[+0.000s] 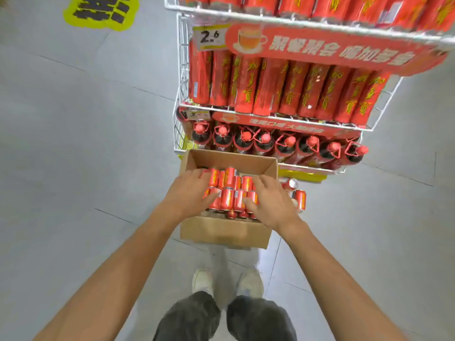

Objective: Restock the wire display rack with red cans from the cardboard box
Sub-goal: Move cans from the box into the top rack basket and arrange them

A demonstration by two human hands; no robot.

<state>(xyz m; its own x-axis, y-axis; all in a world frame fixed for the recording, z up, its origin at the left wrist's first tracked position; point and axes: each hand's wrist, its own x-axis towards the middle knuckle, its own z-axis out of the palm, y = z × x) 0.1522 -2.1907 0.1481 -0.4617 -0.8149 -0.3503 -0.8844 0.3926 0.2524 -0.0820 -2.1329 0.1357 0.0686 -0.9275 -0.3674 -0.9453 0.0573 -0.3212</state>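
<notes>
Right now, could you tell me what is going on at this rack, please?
A person stands in front of the rack, reaching both arms down to the box. The left hand and right hand grip a cluster of cans from either side, fingers curled round the outer ones. Two loose cans sit just right of the box. The rack's shelves hold tall cans above red-capped bottles.

I see the left hand (190, 193) and right hand (270, 203) reaching forward, palms down, fingers spread; grip unclear from here.
</notes>
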